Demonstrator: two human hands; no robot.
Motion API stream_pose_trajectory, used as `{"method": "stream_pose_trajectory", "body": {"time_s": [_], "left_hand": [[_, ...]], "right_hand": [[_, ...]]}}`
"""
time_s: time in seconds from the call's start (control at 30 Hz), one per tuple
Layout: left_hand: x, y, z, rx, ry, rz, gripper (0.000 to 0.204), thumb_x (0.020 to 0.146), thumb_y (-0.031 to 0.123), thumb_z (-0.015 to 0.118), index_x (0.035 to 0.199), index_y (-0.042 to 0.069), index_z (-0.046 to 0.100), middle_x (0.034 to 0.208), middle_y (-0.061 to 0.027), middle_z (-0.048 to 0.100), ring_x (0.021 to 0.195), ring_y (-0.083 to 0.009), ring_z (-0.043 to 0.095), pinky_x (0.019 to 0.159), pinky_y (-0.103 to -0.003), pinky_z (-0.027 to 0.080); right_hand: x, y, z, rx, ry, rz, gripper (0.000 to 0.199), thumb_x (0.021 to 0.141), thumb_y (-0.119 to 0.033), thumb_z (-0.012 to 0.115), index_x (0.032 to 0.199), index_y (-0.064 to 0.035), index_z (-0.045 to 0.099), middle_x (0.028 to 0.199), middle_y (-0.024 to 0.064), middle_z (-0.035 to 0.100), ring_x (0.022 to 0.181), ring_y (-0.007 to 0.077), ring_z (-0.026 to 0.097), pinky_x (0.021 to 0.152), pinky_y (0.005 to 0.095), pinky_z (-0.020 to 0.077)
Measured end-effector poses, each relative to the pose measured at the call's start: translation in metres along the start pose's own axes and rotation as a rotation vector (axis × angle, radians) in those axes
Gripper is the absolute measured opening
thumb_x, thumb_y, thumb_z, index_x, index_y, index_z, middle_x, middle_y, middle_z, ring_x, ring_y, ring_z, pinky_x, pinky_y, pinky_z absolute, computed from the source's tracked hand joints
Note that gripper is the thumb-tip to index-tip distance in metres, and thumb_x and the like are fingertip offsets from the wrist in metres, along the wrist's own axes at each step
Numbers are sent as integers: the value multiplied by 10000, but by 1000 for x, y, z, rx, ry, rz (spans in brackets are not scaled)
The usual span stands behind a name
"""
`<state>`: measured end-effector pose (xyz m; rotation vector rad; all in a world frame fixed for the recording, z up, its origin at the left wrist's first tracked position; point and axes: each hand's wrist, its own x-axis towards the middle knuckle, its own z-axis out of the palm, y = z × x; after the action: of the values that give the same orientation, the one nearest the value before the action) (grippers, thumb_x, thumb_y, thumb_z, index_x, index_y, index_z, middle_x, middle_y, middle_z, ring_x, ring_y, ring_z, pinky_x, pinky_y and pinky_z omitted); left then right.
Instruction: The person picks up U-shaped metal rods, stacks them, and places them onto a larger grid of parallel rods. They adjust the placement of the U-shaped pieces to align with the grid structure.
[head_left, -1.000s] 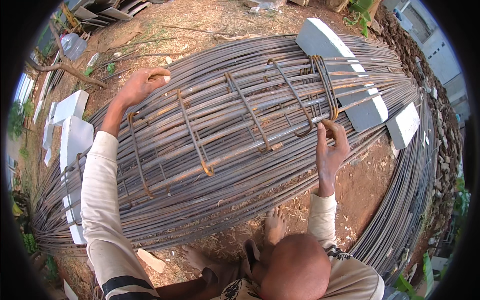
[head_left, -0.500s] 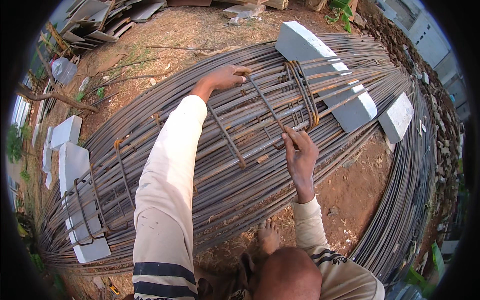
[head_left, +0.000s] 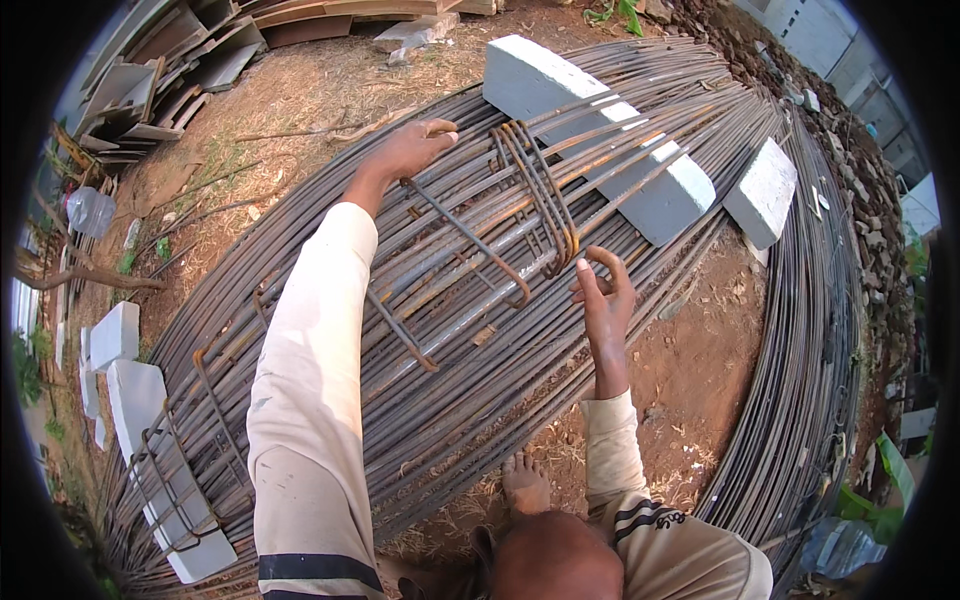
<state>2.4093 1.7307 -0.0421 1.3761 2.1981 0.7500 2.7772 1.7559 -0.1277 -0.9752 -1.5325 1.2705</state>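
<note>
A long bundle of rusty steel rebars (head_left: 440,330) lies across the ground in front of me. Over its upper bars sits a bent rebar stirrup (head_left: 465,235), with its far corner close under my left hand (head_left: 405,155). That hand is empty, its fingers stretched out above the bars. My right hand (head_left: 605,310) hovers at the near edge, thumb and fingers half bent and apart, nothing in them. Just beyond its fingertips stands a cluster of stirrups (head_left: 545,195) packed together around several bars. Another stirrup (head_left: 400,330) lies further left, partly hidden by my left forearm.
A long white block (head_left: 640,185) props the bars at the right, with a smaller white block (head_left: 762,195) beside it. More stirrups (head_left: 165,480) and a white block (head_left: 140,400) are at the left end. A second rebar pile (head_left: 790,380) curves along the right.
Both hands have let go of the stirrup, which now rests lower on the bars. My right hand has drawn slightly back with its fingers parted. The whole view has shifted and turned a little.
</note>
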Motion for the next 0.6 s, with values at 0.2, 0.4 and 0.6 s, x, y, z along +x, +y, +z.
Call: {"method": "stream_pose_trajectory", "body": {"time_s": [0.2, 0.4, 0.6], "left_hand": [[61, 34, 35, -28, -98, 36, 678, 1030, 520, 595, 1501, 34, 556, 1496, -212, 588, 1394, -330, 548, 1153, -407, 417], [72, 41, 45, -96, -168, -94, 687, 939, 579, 712, 1357, 34, 673, 951, -66, 689, 826, -178, 607, 740, -357, 456], [70, 36, 49, -175, -95, -110, 705, 864, 610, 779, 1294, 53, 723, 896, -46, 627, 766, -146, 522, 718, -339, 427]], "right_hand": [[28, 20, 5, 270, -379, 232, 342, 1034, -277, 705, 1216, 9, 659, 985, 54, 675, 716, 131, 686, 619, 254, 544], [66, 39, -18, 265, -171, 71, 317, 1067, -338, 659, 1109, -25, 659, 940, 39, 638, 677, 101, 645, 577, 235, 499], [81, 39, -8, 270, 40, 24, 327, 1075, -305, 644, 1159, 9, 623, 1017, 69, 621, 862, 169, 712, 703, 292, 593]]}}
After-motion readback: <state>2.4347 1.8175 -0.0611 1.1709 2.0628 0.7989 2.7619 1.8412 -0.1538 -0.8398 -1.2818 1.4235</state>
